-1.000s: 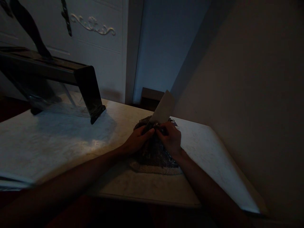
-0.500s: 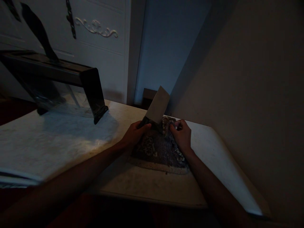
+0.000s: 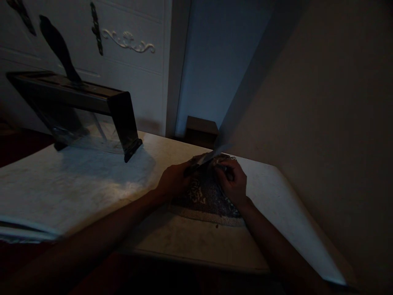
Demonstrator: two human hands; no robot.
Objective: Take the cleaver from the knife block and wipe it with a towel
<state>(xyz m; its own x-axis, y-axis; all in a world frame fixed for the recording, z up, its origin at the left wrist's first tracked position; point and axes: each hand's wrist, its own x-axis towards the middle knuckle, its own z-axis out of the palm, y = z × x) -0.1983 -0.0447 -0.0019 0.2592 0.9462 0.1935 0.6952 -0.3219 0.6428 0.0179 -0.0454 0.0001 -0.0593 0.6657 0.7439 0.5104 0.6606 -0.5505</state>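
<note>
My left hand (image 3: 174, 179) is closed around the dark handle of a broad-bladed knife (image 3: 210, 155). Its grey blade shows nearly edge-on, tilted up to the right. Under both hands lies a dark brown patterned cloth mat (image 3: 211, 200) with a beige border along its near side. Fingers of my right hand (image 3: 231, 180) are pinched at the mat's bunched far part, right beside the blade. Dim light hides the fingertips and the exact contact between blade and cloth.
A black knife block (image 3: 119, 119) with clear sides stands at the left on the pale table (image 3: 92, 176), a black knife handle (image 3: 59, 49) rising from it. A brown wall (image 3: 322, 123) rises along the right. Behind are white doors (image 3: 135, 82) and a dark box (image 3: 201, 125).
The knife blade has tipped down and turned from flat-facing to nearly edge-on over the mat. The mat's far part is now bunched up around it. Both hands stay about where they were.
</note>
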